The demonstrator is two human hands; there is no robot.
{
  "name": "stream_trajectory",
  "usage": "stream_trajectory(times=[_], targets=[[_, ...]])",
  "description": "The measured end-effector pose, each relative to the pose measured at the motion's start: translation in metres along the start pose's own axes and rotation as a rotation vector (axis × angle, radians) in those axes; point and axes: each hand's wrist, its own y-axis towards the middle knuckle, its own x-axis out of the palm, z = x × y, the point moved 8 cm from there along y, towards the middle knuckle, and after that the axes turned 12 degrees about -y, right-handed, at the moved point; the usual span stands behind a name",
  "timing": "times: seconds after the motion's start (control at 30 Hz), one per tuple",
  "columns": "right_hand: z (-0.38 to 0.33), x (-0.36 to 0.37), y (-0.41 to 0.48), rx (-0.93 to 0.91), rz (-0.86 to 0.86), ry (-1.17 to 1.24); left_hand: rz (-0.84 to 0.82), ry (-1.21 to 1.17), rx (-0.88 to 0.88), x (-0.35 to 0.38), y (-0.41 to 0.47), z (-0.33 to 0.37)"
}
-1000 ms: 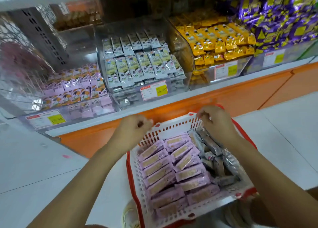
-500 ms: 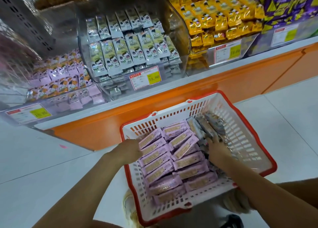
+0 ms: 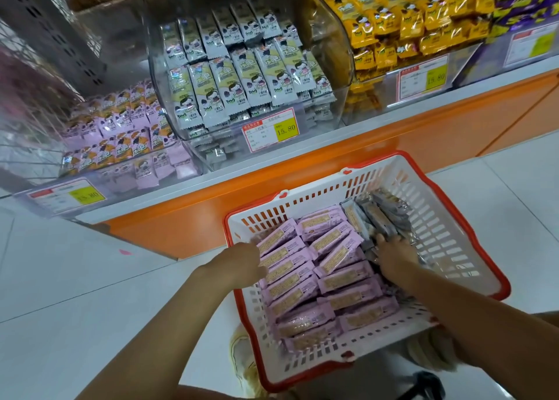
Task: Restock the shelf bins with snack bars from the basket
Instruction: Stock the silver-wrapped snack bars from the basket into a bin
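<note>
The left hand (image 3: 239,262) lay at the near-left wall of the basket (image 3: 447,233), its fingers against the ends of the pink bars (image 3: 302,284). Whether they gripped any bar could not be told. The right hand (image 3: 393,253) reached deeper, with its fingers down among the grey bars (image 3: 378,218) at the far right. Its hold there could not be made out either. The one basket, white with a red rim, sat low in front of the shelf's orange base (image 3: 302,188). It held roughly fifteen pink bars in two rows and at least four grey ones. Above it stood three clear bins: one of pink packs (image 3: 121,127), one of grey-white packs (image 3: 230,76) and one of yellow packs (image 3: 402,21). Purple packs (image 3: 526,3) lay beyond. Four price tags (image 3: 270,129) showed along the front.
</note>
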Motion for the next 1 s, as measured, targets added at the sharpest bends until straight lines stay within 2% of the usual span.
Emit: stream_trajectory(times=[0.17,0.4,0.53,0.7,0.8,0.9,1.0], targets=[[-0.007,0.017,-0.014,-0.001,-0.009,0.076,0.017,-0.052,-0.014,-0.003,-0.004,-0.002],[0.014,0.013,-0.014,0.064,0.047,0.463,-0.037,-0.078,-0.009,-0.004,-0.015,0.009],[0.026,-0.011,-0.029,0.054,0.104,0.554,-0.019,-0.171,0.01,-0.004,-0.013,0.014],[0.045,-0.082,-0.072,-0.075,0.333,0.663,0.025,-0.512,0.149,-0.011,-0.015,0.041],[0.041,-0.14,-0.112,-0.246,0.503,0.692,0.015,-0.897,0.145,-0.017,-0.024,0.054],[0.02,-0.19,-0.161,-0.508,0.636,0.569,-0.027,-1.319,0.114,-0.023,-0.032,0.061],[-0.007,-0.216,-0.2,-0.689,0.727,0.324,-0.052,-1.529,0.093,-0.03,-0.038,0.063]])
